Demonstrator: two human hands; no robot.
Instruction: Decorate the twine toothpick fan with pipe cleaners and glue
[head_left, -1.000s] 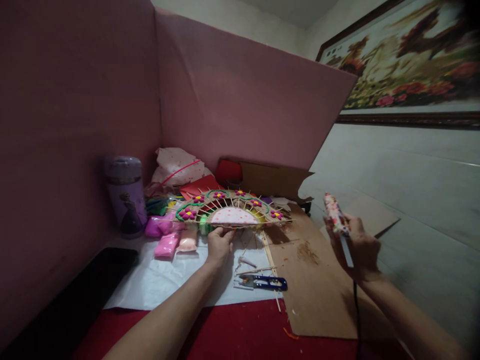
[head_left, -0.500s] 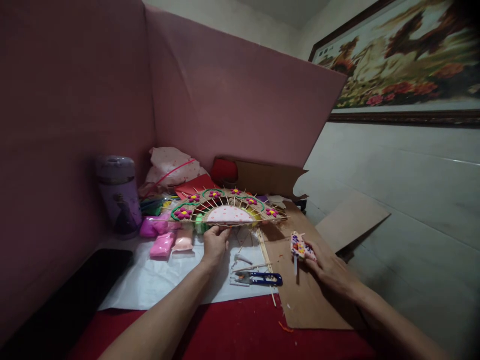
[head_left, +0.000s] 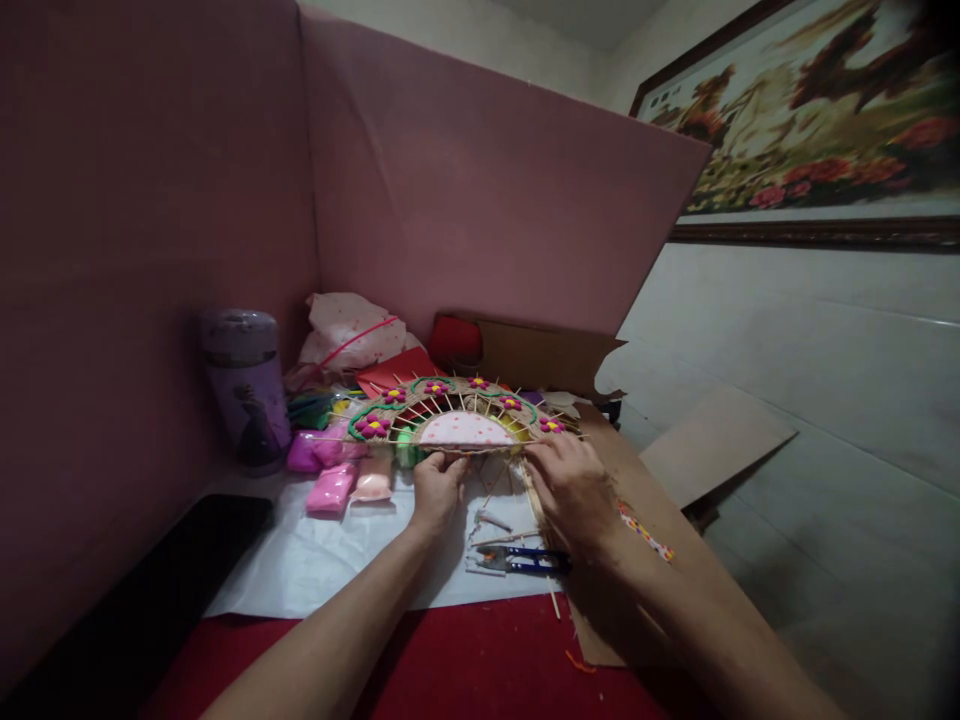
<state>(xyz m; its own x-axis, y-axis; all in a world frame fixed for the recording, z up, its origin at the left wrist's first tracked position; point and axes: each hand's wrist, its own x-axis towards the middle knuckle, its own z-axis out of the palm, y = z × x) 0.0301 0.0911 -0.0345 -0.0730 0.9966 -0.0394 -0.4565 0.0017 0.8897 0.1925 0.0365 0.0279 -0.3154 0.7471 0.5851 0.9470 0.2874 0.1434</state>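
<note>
Change: a second ago your right hand (head_left: 570, 485) holds the patterned tool (head_left: 646, 536) up, off to the right. Now the tool lies on the cardboard sheet (head_left: 675, 470) just behind your wrist and the hand is over at the stick fan (head_left: 459, 408).
Meaning: the tool is out of play and both hands are on the fan.
Left hand: your left hand (head_left: 439, 490) is clenched on the fan's lower straight edge near the middle, same spot as before.
Right hand: palm down, fingers at the fan's lower right edge among the stick ends. I cannot tell whether they pinch a stick or only rest on it.
Fan: held tilted up off the table, above the white paper (head_left: 322, 565). Clay flowers run along the arc (pink dotted half-disc at the centre).
Near the hands: blue snips (head_left: 525, 562) on the paper, between your forearms and just below the right hand. Loose sticks lie beside them.
Left side: pink clay packets (head_left: 334, 488) are under the fan's left end. The purple bottle (head_left: 247, 385) stands upright near the corner, and a dotted bag (head_left: 352, 325) sits behind.
Surface: the table has a red cover (head_left: 465, 660), with the paper laid in the middle and the cardboard sheet to the right. There's a black flat thing (head_left: 187, 560) at the left edge, but I can't tell what it is.
Room: dim. A pink board (head_left: 465, 190) screens the back and left. A framed picture (head_left: 810, 120) hangs on the pale wall at right.
</note>
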